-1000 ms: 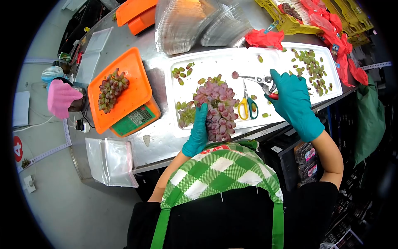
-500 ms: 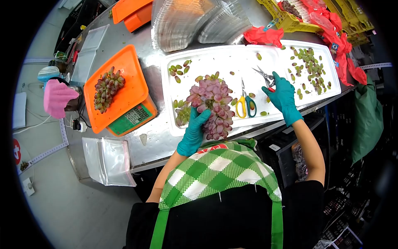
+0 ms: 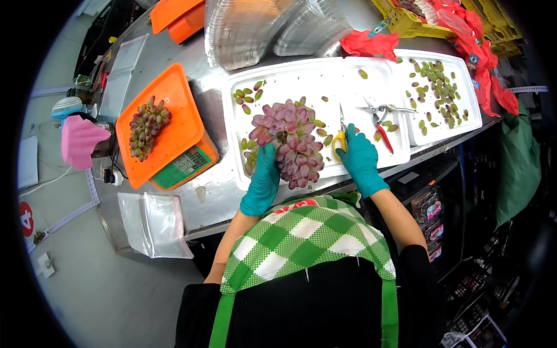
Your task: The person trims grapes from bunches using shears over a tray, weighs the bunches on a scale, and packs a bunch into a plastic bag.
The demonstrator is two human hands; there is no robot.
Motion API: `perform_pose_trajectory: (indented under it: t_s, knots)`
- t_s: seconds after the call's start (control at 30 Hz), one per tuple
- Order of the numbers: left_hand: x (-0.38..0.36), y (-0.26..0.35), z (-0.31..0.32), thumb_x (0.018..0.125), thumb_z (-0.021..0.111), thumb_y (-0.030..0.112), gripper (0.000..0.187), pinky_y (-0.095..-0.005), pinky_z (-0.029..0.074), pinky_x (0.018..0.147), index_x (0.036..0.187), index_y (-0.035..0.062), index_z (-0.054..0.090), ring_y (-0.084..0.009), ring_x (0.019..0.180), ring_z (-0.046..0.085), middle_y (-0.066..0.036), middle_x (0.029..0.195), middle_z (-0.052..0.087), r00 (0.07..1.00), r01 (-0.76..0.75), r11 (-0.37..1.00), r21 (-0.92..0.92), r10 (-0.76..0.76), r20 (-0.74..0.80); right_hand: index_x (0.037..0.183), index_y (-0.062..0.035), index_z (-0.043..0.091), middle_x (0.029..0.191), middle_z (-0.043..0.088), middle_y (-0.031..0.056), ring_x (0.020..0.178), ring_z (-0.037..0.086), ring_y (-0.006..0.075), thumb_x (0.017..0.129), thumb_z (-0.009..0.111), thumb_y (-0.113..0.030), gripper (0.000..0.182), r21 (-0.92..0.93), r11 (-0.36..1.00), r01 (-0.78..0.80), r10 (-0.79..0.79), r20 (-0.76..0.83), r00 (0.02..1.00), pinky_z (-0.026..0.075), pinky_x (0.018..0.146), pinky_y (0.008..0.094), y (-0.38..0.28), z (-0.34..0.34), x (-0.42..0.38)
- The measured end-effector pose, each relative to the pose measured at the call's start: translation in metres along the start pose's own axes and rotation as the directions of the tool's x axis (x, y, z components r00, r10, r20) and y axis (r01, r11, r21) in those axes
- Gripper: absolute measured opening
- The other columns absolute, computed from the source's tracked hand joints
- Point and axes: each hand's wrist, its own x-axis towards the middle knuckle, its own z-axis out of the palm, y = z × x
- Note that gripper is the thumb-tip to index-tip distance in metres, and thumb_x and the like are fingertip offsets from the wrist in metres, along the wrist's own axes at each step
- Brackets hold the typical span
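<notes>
Long white tray (image 3: 301,78) across a steel table (image 3: 214,191), scattered with loose grapes (image 3: 436,87). Big pink grape bunch (image 3: 288,139) lying at the tray's near edge, left hand (image 3: 262,177) cupped against its left side, fingers curled on the fruit. Right hand (image 3: 358,158) closed over yellow-handled scissors (image 3: 340,134) beside the bunch. Red-handled snips (image 3: 378,116) lying loose, just right. Smaller bunch (image 3: 145,127) on orange scale tray (image 3: 174,98), far left.
</notes>
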Motion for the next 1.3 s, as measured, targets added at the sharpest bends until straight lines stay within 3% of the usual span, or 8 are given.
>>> perform_pose_trajectory:
  t_s: [0.2, 0.33, 0.5, 0.6, 0.67, 0.93, 1.1, 1.3]
  knots:
    - [0.006, 0.009, 0.014, 0.084, 0.049, 0.047, 0.062, -0.0327, 0.037, 0.094, 0.130, 0.0084, 0.030, -0.0184, 0.112, 0.044, -0.006, 0.126, 0.041, 0.997, -0.006, 0.996, 0.088, 0.012, -0.076, 0.125, -0.0006, 0.038, 0.085, 0.060, 0.0183, 0.066, 0.062, 0.0234, 0.070, 0.063, -0.016, 0.063, 0.394, 0.909, -0.139, 0.027, 0.277, 0.960, 0.050, 0.056, 0.0312, 0.026, -0.029, 0.008]
    - [0.018, 0.011, 0.007, 0.085, 0.049, 0.043, 0.059, -0.0321, 0.039, 0.092, 0.129, 0.0087, 0.031, -0.0180, 0.110, 0.046, -0.007, 0.124, 0.042, 0.994, -0.035, 0.987, 0.158, 0.051, -0.097, 0.126, -0.0018, 0.039, 0.080, 0.063, 0.0108, 0.071, 0.061, 0.0140, 0.076, 0.059, -0.015, 0.056, 0.765, 0.396, -0.508, -0.124, 0.593, 0.796, 0.048, 0.064, 0.0231, 0.030, -0.047, 0.008]
    - [0.021, 0.017, 0.018, 0.084, 0.053, 0.038, 0.058, -0.0305, 0.040, 0.091, 0.129, 0.0078, 0.030, -0.0176, 0.109, 0.045, -0.007, 0.123, 0.042, 0.993, -0.087, 0.972, 0.220, 0.103, -0.063, 0.126, -0.0051, 0.039, 0.105, 0.057, 0.0127, 0.096, 0.057, 0.0169, 0.080, 0.059, -0.013, 0.051, 0.960, -0.083, -0.268, -0.295, 0.233, 0.927, 0.044, 0.084, 0.0271, -0.013, -0.070, -0.001]
    - [0.026, 0.019, 0.026, 0.083, 0.056, 0.032, 0.058, -0.0302, 0.040, 0.090, 0.129, 0.0079, 0.030, -0.0172, 0.109, 0.046, -0.007, 0.123, 0.042, 0.990, -0.113, 0.958, 0.262, 0.130, -0.047, 0.127, -0.0059, 0.036, 0.113, 0.052, 0.0108, 0.105, 0.051, 0.0160, 0.082, 0.058, -0.014, 0.051, 0.973, -0.148, -0.178, -0.303, 0.127, 0.944, 0.041, 0.090, 0.0277, -0.034, -0.055, 0.010]
    - [0.034, 0.018, 0.023, 0.082, 0.059, 0.027, 0.058, -0.0302, 0.041, 0.090, 0.129, 0.0080, 0.030, -0.0172, 0.109, 0.046, -0.007, 0.123, 0.042, 0.983, -0.149, 0.920, 0.362, 0.177, -0.045, 0.128, -0.0067, 0.036, 0.114, 0.050, 0.0049, 0.100, 0.050, 0.0108, 0.085, 0.055, -0.018, 0.048, 0.983, -0.020, -0.183, -0.235, 0.173, 0.956, 0.040, 0.087, 0.0241, -0.046, -0.061, 0.005]
    - [0.022, 0.076, 0.048, 0.079, 0.062, 0.024, 0.061, -0.0287, 0.039, 0.092, 0.130, 0.0087, 0.031, -0.0152, 0.107, 0.048, -0.005, 0.121, 0.045, 0.998, 0.026, 0.779, 0.626, 0.014, -0.058, 0.117, -0.0028, 0.046, 0.090, 0.056, 0.0000, 0.077, 0.051, 0.0045, 0.085, 0.056, -0.022, 0.039, 0.732, -0.580, -0.358, -0.361, 0.162, 0.918, 0.042, 0.071, 0.0179, -0.051, -0.028, 0.010]
    - [0.016, 0.056, 0.033, 0.082, 0.040, 0.058, 0.073, -0.0374, 0.033, 0.099, 0.134, 0.0104, 0.023, -0.0251, 0.119, 0.038, -0.011, 0.133, 0.034, 0.994, 0.016, 0.980, 0.198, -0.038, 0.107, 0.109, -0.0031, 0.050, 0.083, 0.054, -0.0004, 0.071, 0.052, 0.0065, 0.083, 0.059, -0.020, 0.033, 0.928, -0.246, -0.280, -0.338, 0.189, 0.922, 0.043, 0.063, 0.0205, -0.071, -0.072, 0.009]
    - [0.015, 0.037, 0.010, 0.078, 0.045, 0.060, 0.073, -0.0422, 0.036, 0.097, 0.132, 0.0140, 0.028, -0.0280, 0.117, 0.040, -0.011, 0.132, 0.035, 0.991, 0.006, 1.000, -0.028, -0.002, 0.131, 0.118, 0.0013, 0.046, 0.094, 0.058, 0.0051, 0.079, 0.055, 0.0084, 0.083, 0.058, -0.015, 0.041, 0.961, -0.025, -0.277, -0.368, 0.248, 0.896, 0.045, 0.073, 0.0222, -0.074, -0.098, 0.007]
